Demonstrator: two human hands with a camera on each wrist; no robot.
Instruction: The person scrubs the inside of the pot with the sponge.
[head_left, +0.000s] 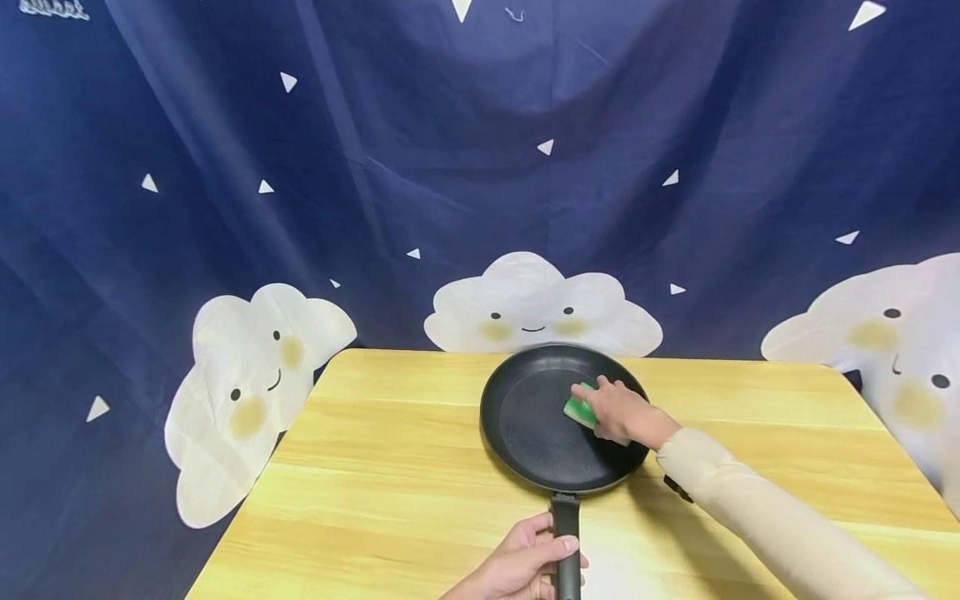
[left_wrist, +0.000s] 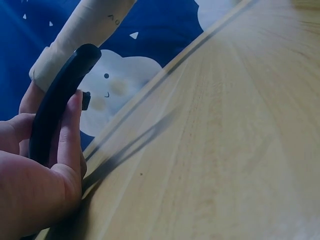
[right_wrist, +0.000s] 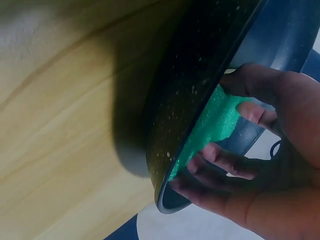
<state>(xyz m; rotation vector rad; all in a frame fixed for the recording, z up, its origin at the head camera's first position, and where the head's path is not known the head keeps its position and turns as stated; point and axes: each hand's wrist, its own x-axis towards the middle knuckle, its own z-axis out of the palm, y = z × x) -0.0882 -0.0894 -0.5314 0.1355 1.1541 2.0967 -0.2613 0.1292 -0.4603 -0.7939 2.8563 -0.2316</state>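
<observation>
A black frying pan [head_left: 525, 425] with a speckled outer wall [right_wrist: 185, 95] is at the middle of the head view, its handle toward me. My left hand [head_left: 525, 558] grips the black handle [head_left: 567, 533], thumb laid across the top. In the left wrist view the handle [left_wrist: 62, 95] rises between the fingers of the left hand [left_wrist: 45, 175]. Inside the pan, my right hand [head_left: 618, 410] holds a green sponge [head_left: 581, 408] against the right part of the cooking surface. The right wrist view shows the fingers of the right hand [right_wrist: 270, 150] spread around the sponge [right_wrist: 215, 120].
The pan is over a light wooden table [head_left: 375, 467]. Behind its far edge hangs a dark blue curtain [head_left: 450, 183] with white clouds and triangles. A small dark object [head_left: 677, 488] shows under the right sleeve [head_left: 750, 500].
</observation>
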